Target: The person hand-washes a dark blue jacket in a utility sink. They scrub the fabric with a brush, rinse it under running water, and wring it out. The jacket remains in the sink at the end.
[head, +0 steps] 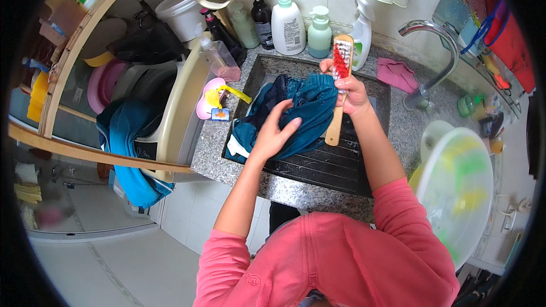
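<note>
My right hand [352,93] grips a wooden scrub brush [341,68] with red and white bristles. The brush stands nearly upright in the picture, its bristles facing my left side. A bunched teal garment [313,106] with a dark navy part lies in the dark stone sink [315,179], over the ribbed washboard surface. Its right edge reaches up to my right hand; whether those fingers also hold the cloth, I cannot tell. My left hand [277,130] rests at the garment's near side with thumb and fingers spread. A white piece of cloth shows at the garment's lower left.
Pump bottles [288,25] and a spray bottle [361,34] line the back wall. A chrome faucet [454,51] and pink cloth [396,74] are right of the sink. A large plastic basin [456,192] leans at the right. Left are a washing machine [170,136] and a wooden frame [106,153].
</note>
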Demonstrator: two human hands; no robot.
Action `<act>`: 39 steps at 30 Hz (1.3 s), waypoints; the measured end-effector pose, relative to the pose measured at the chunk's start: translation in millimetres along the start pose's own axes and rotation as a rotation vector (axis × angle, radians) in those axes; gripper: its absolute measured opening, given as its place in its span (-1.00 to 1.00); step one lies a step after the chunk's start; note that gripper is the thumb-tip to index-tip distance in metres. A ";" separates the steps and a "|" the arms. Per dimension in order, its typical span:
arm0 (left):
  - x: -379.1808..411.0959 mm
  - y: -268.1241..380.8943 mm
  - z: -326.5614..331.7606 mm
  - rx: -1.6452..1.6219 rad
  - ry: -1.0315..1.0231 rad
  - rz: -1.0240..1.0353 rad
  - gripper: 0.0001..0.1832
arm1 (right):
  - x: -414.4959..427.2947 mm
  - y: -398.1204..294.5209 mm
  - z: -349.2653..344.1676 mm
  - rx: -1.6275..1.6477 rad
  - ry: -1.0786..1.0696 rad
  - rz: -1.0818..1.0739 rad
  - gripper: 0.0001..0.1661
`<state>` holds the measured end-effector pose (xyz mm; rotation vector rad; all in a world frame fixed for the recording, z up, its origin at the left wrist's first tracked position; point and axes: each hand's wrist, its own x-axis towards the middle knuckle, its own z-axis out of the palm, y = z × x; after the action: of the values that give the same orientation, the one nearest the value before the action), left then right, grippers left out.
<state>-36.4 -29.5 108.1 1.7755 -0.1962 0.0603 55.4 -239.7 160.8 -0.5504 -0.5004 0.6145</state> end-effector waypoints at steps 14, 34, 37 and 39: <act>23.1 53.4 -14.6 -0.716 -0.073 -0.361 -0.68 | -20.7 -10.3 -6.2 -0.299 0.180 0.160 -0.57; 27.0 58.1 -6.5 -0.923 0.033 -0.376 -0.58 | -19.7 -12.4 -1.4 -0.734 0.420 -0.013 -0.50; 30.2 41.9 -0.6 -0.976 0.075 -0.374 -0.63 | -16.9 -3.8 -1.1 -0.905 0.668 0.042 -0.52; 31.1 33.6 8.2 -0.903 0.145 -0.391 -0.68 | -14.0 14.8 -17.9 -1.423 0.686 -0.244 -0.43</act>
<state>-12.0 -47.3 143.4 0.8767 0.2118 -0.1611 50.1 -244.5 134.7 -1.9236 -0.2665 -0.2973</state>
